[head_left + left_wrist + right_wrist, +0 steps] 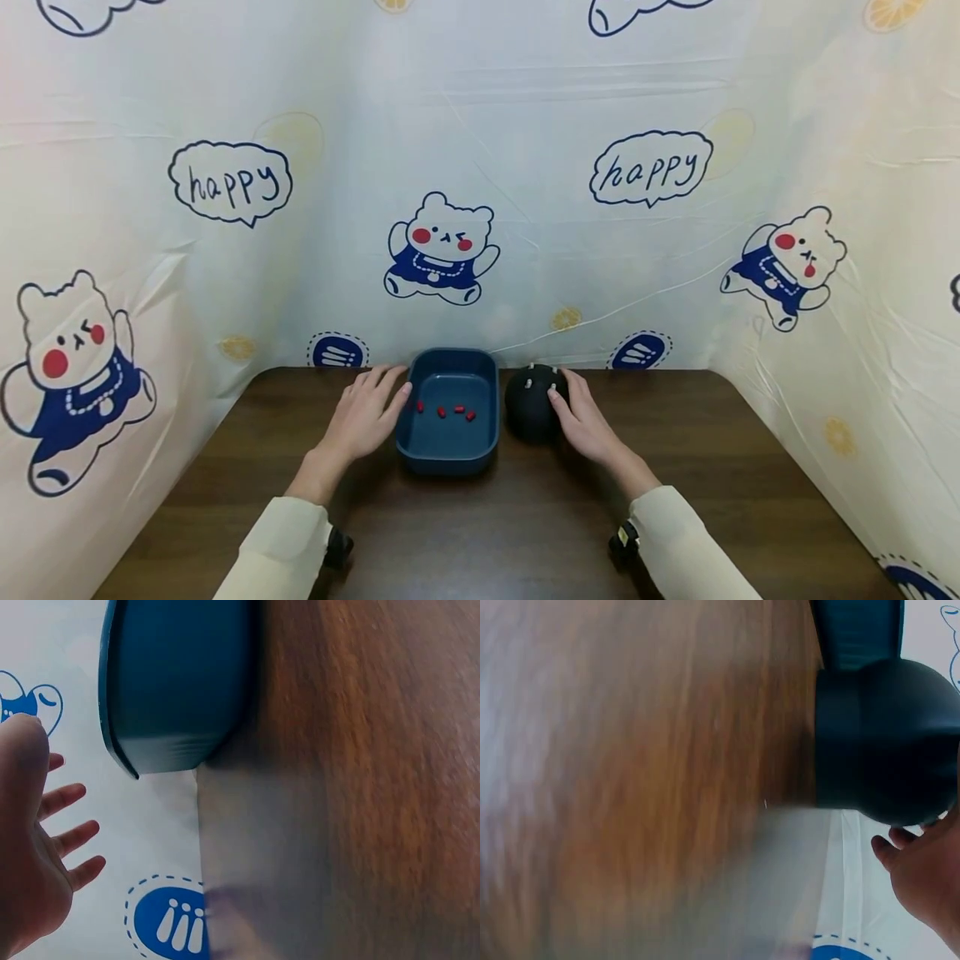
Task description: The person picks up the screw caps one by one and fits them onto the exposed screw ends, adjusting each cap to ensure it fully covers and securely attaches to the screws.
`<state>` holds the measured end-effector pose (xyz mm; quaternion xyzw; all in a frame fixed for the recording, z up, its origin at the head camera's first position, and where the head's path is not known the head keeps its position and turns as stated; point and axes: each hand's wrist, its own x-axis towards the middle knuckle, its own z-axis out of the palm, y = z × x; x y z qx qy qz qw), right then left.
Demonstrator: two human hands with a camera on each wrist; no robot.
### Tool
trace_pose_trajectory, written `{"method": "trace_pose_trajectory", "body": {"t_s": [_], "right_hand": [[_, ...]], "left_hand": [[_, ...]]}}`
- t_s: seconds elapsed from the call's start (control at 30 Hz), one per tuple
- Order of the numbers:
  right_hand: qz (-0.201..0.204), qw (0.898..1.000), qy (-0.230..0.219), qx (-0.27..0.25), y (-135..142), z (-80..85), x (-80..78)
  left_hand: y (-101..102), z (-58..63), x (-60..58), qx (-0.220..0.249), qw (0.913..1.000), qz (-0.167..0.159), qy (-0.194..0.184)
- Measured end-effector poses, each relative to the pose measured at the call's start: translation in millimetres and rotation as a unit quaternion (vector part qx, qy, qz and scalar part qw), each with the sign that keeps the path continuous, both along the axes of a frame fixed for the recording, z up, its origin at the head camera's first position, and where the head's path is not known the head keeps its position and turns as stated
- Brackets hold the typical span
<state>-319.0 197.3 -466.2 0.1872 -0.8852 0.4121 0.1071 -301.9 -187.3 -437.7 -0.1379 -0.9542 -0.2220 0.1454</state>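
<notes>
A dark blue rectangular tray (pixel 448 457) stands at the back of the table, with several small red pieces (pixel 442 412) lying on its floor. My left hand (pixel 366 410) is at the tray's left edge, thumb near the rim and fingers spread loosely. In the left wrist view that hand (pixel 37 847) shows relaxed, separated fingers beside the tray. Right of the tray sits a black dome (pixel 531 412) bearing several small silvery pieces (pixel 528 384) on top. Thumb and fingers of my right hand (pixel 588 425) rest against the dome's right side, the thumb close to one silvery piece. Some right fingers are hidden behind the dome.
The brown wooden table (pixel 480 533) extends toward me in front of both objects. A white patterned cloth (pixel 442 108) hangs close behind the tray and dome and along both sides of the table.
</notes>
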Motion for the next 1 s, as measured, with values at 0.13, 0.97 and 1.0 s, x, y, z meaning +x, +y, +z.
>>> {"method": "trace_pose_trajectory", "body": {"t_s": [0.13,0.97,1.0], "right_hand": [[-0.017,1.0,-0.02,-0.016,-11.3,-0.2,-0.3],[-0.059,0.998,0.02,-0.012,-27.6,-9.2,5.4],[-0.059,0.998,0.019,-0.008,-27.4,-8.6,5.7]], "left_hand": [[4.7,5.3,-1.9,0.007,1.0,-0.001,-0.004],[25.5,22.7,-2.9,0.013,0.9996,-0.025,0.004],[25.7,22.8,-3.0,0.014,0.9996,-0.025,0.003]]}}
